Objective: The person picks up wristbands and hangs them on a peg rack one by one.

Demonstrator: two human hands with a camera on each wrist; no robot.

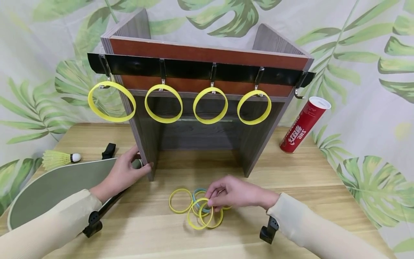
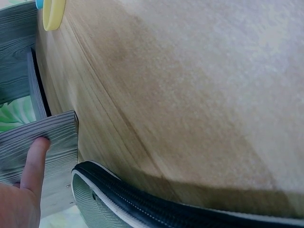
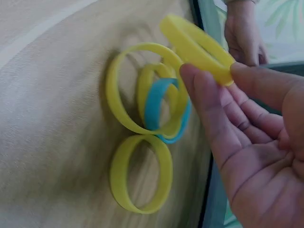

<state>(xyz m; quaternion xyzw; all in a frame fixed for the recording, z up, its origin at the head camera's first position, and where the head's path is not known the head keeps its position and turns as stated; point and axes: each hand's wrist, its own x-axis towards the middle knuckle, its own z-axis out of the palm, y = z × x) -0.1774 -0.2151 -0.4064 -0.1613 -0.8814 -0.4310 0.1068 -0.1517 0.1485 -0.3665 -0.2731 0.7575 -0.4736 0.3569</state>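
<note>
My right hand [image 1: 229, 194] pinches a yellow silicone wristband [image 1: 190, 220] between thumb and fingertips, just above a small pile on the table. In the right wrist view the pinched band is tilted, and below it lie loose yellow wristbands [image 3: 141, 175] and a blue wristband [image 3: 154, 107]. My left hand [image 1: 124, 174] rests against the left side panel [image 1: 145, 147] of a grey wooden stand, its thumb [image 2: 35, 164] touching the panel near the front edge. Other fingers of that hand are partly hidden. Yellow wristbands [image 1: 210, 120] hang singly from several hooks on the stand's black rail [image 1: 187, 70].
A hook [image 1: 299, 94] at the rail's right end carries no band. Right of the stand stands a red tube [image 1: 302, 126] with a white lid. To the left lie a green racket case [image 1: 61, 187] and a yellow shuttlecock [image 1: 59, 159], on the wooden table [image 1: 310, 187].
</note>
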